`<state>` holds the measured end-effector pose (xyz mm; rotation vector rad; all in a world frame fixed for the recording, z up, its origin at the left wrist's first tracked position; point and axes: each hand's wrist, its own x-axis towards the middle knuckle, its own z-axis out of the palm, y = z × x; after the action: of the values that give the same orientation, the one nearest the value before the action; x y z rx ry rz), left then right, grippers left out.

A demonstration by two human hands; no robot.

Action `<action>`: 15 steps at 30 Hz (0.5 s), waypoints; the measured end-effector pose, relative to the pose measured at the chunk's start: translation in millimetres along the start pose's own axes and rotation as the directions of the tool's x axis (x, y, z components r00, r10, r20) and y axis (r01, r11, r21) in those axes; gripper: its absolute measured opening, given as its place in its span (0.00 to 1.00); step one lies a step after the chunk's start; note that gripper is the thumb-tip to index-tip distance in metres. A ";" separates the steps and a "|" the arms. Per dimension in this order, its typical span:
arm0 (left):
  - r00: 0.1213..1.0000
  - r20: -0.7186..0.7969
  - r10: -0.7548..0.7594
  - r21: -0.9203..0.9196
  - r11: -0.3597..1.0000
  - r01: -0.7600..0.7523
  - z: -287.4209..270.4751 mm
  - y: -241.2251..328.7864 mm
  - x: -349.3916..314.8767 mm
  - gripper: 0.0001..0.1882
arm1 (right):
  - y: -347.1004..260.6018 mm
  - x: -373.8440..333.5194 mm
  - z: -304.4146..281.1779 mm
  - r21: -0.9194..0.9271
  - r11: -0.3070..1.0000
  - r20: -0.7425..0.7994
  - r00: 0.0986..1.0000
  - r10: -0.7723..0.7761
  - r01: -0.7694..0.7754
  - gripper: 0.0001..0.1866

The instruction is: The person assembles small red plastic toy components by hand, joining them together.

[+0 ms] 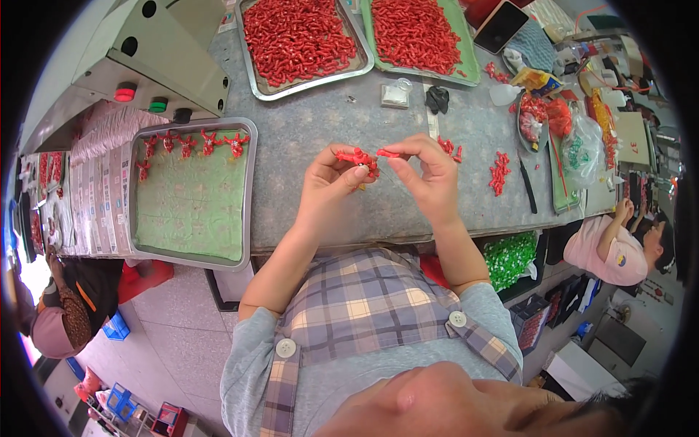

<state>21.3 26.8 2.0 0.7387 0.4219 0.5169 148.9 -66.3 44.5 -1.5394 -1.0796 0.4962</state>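
My left hand [325,178] pinches a small red plastic figure [354,156] with a bit of white and yellow on it. My right hand [435,178] is closed, its thumb and forefinger on a small red piece [388,154] just right of the figure. Both hands are raised above the near edge of the grey worktable [291,131]. Several red pieces [450,148] lie just behind my right hand. To the left, a metal tray with a green lining [193,207] carries similar red figures [187,145] along its far side.
Two trays of red parts, one metal [313,89] and one green [471,54], stand at the back. A machine [164,62] overhangs the left. Rightward lie a red cluster [499,173], a black slim tool [528,187] and plastic bags [585,149]. A co-worker [608,247] sits far right.
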 end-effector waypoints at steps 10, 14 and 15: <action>0.988 0.049 0.145 0.082 0.985 -0.149 5.0 -4.5 -0.1 0.09 | 4.7 -6.8 7.2 0.046 0.999 -0.043 0.999 -0.011 0.013 0.06; 0.967 0.094 0.235 0.119 0.962 -0.245 5.4 -4.0 -1.4 0.11 | 2.7 -7.9 7.5 0.068 0.998 -0.037 0.999 -0.007 0.010 0.06; 0.955 0.105 0.276 0.172 0.941 -0.291 4.8 -4.7 -0.7 0.12 | 2.8 -7.5 6.9 0.068 0.998 -0.038 0.999 -0.007 0.009 0.06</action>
<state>24.7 21.0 1.9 1.0060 0.2919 0.7230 140.7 -68.8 38.3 -1.4785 -1.0292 0.4916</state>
